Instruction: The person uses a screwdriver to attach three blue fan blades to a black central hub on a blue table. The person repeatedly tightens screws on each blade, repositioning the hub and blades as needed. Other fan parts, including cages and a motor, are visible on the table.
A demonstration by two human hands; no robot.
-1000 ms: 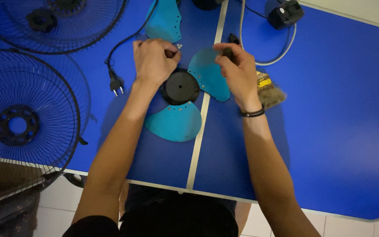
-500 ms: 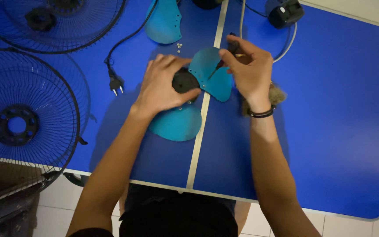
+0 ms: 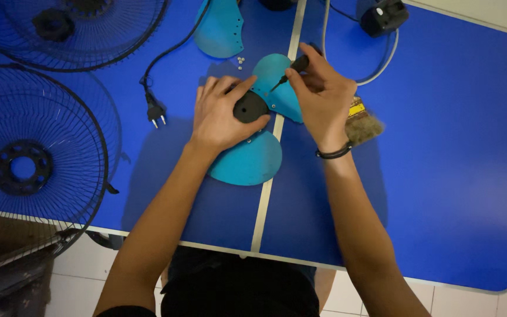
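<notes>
Right hand [image 3: 323,100] pinches a small black screwdriver [image 3: 293,67]; left hand [image 3: 224,114] presses flat, steadying the teal plastic fan blade [image 3: 250,158]; keep the tip upright.

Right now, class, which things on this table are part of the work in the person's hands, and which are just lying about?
In use:
left hand pressing the black hub
teal fan blades
right hand holding the screwdriver
small screws

Lying about:
wire guards
plug
brush
spare blade
black box
</notes>
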